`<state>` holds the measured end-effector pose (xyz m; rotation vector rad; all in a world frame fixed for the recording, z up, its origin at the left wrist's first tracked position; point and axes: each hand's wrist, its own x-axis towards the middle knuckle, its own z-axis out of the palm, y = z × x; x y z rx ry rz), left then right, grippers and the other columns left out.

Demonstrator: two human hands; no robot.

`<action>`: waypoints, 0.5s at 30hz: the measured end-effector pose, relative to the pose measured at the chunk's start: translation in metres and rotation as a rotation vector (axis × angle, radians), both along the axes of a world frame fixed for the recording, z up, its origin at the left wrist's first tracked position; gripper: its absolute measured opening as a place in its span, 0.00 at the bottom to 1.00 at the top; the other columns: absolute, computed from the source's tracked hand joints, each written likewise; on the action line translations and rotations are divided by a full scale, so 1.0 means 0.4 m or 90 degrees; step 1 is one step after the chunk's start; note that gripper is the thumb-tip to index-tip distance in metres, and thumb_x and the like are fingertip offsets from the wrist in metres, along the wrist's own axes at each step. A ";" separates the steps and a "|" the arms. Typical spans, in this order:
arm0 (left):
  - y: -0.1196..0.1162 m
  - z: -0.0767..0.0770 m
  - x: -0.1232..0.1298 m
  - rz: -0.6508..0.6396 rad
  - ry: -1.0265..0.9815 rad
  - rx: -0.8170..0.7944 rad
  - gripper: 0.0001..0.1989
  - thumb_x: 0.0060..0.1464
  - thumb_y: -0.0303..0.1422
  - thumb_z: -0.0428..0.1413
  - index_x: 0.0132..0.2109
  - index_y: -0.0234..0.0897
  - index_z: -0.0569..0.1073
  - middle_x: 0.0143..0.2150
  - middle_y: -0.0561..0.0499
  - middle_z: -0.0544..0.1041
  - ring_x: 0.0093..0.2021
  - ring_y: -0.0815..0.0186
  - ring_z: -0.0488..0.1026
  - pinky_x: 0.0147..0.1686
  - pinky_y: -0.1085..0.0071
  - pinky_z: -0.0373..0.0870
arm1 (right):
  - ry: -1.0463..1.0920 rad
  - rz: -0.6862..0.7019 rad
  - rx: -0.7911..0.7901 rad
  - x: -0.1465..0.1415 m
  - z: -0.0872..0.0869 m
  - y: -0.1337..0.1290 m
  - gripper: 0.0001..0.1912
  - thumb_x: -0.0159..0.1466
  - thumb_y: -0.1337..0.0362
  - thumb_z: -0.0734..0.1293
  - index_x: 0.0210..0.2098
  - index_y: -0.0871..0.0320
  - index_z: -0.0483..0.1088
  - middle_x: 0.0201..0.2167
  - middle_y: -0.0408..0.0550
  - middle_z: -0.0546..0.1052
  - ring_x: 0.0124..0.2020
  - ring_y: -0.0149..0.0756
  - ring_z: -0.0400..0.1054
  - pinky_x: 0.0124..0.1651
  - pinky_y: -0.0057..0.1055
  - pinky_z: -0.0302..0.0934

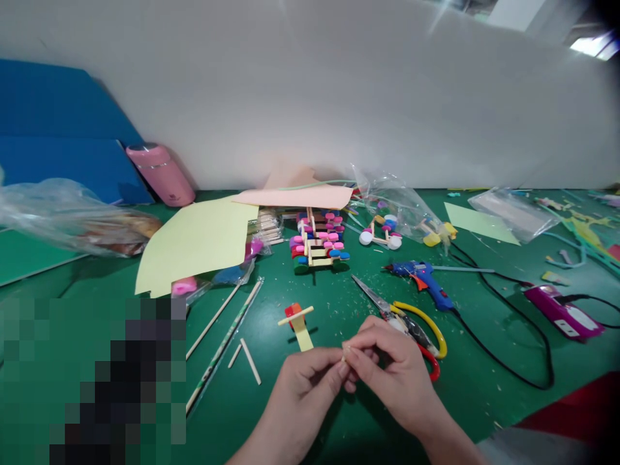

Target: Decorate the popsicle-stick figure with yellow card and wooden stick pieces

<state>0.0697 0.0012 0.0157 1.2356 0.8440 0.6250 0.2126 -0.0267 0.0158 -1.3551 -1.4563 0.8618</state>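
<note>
My left hand (307,394) and my right hand (394,371) meet fingertip to fingertip above the table's front. Both are closed in a pinch around something small and pale that the fingers mostly hide. Just beyond my left hand lies a yellow paper strip (304,337) with a red piece (293,311) and a short wooden stick (296,316) across it. Scissors with yellow and red handles (378,297) rest beside my right hand, partly covered by it. Two short stick pieces (250,361) lie left of my left hand.
Toy cars (320,242) stand grouped mid-table. A blue glue gun (421,278) is right, its cord running to a purple power strip (564,311). Longer sticks (225,345), yellow paper (198,242), plastic bags (394,200) and a pink bottle (162,174) lie around.
</note>
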 end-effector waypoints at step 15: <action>-0.018 0.014 0.001 -0.064 -0.012 0.145 0.13 0.54 0.30 0.49 0.31 0.31 0.77 0.26 0.46 0.77 0.28 0.67 0.71 0.30 0.77 0.65 | -0.077 0.019 0.139 0.010 0.011 -0.035 0.08 0.55 0.73 0.65 0.30 0.56 0.73 0.18 0.42 0.69 0.22 0.29 0.61 0.22 0.23 0.58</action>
